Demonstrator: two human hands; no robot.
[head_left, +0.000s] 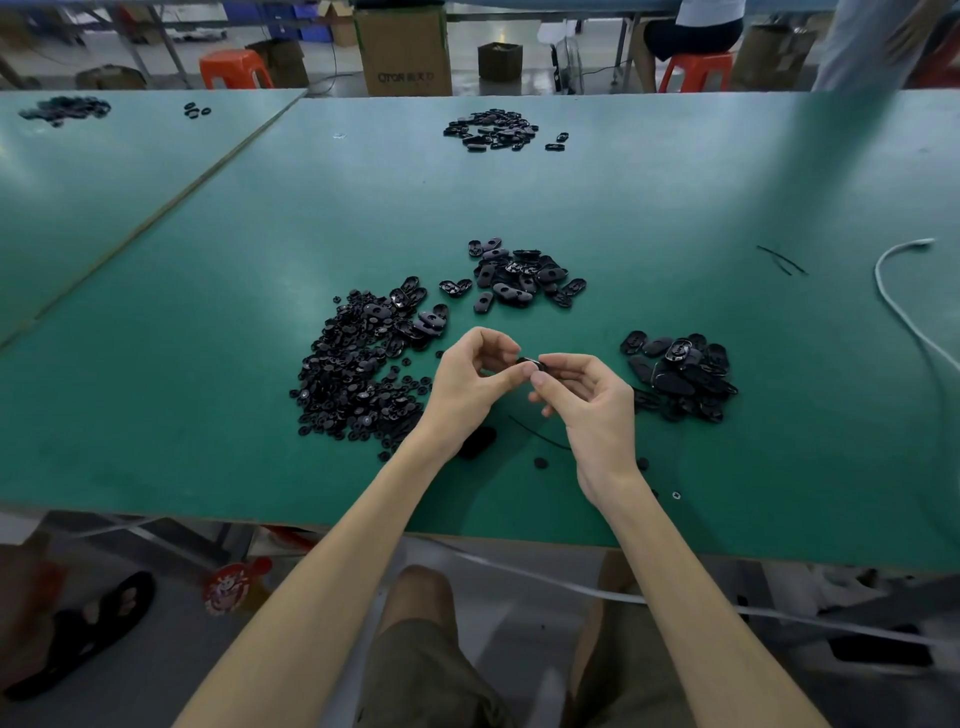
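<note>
My left hand and my right hand meet above the green table, both pinching one small black plastic part between fingertips and thumbs. A large heap of small black round pieces lies just left of my left hand. A pile of black oval shells lies right of my right hand. Another pile of oval shells sits beyond my hands. Under my wrists lie a black oval piece, a thin black strip and two loose round pieces.
A further pile of black parts lies at the far middle of the table, and smaller piles at the far left. A white cable curves along the right side. Cardboard boxes, orange stools and a seated person stand behind the table.
</note>
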